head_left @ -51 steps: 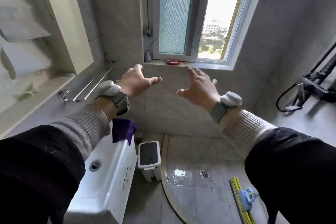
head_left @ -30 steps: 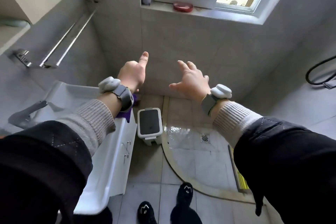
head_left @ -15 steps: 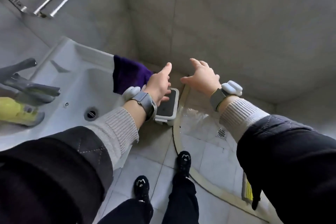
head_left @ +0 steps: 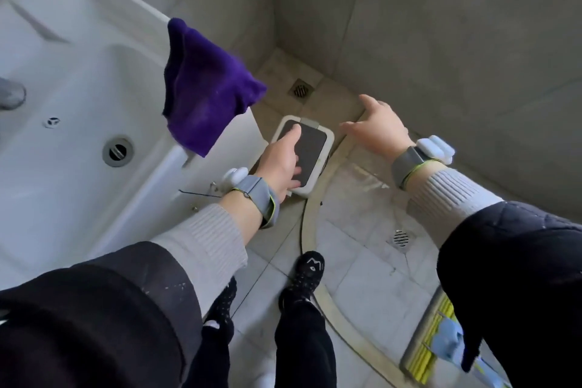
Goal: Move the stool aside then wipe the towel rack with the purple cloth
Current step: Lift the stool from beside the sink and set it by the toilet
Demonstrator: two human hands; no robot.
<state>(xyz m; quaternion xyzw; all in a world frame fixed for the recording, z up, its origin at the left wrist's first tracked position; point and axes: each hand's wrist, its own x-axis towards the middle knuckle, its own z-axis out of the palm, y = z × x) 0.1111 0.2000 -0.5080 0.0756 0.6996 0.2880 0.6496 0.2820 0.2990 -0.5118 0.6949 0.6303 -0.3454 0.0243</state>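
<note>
A small white stool [head_left: 310, 151] with a dark top stands on the floor between the sink cabinet and the shower curb. My left hand [head_left: 282, 162] reaches down over its near left side, fingers apart, covering part of the seat; contact is unclear. My right hand [head_left: 378, 127] hovers open to the right of the stool, above the curb. The purple cloth [head_left: 203, 88] hangs over the right edge of the white sink [head_left: 63, 104]. The towel rack is out of view.
A curved shower curb [head_left: 315, 220] runs along the floor right of the stool. Two floor drains [head_left: 300, 90] [head_left: 401, 238] sit in the tiles. A yellow mop head [head_left: 431, 340] lies at the lower right. My feet [head_left: 307, 274] stand just before the stool.
The view has tipped down from the window and towel rack to the floor. Both hands have dropped toward the stool, the left one now over its seat.
</note>
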